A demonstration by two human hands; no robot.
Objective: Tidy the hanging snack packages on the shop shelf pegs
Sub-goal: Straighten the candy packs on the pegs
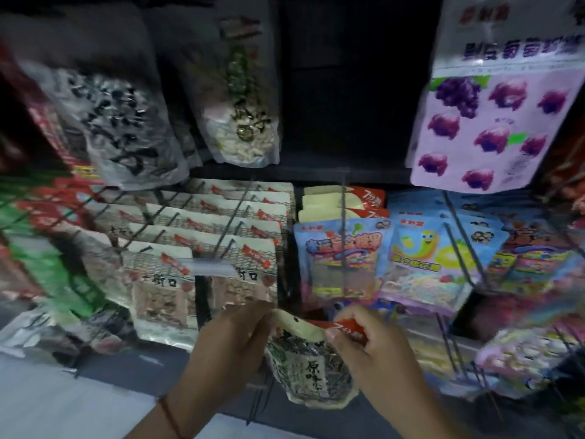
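Many hanging packets (202, 236) beside pegs (343, 223)

Your two bare forearms and hands enter from the bottom edge. No sleeves reach into view on either arm, and you wear no gloves. Your left hand (234, 337) carries one thing at the wrist: a thin reddish cord bracelet (169, 416), a single strand looped round. Your right hand (376, 353) shows no ring, watch or band. Nails look short and plain, though the dim light and blur leave finer detail uncertain.
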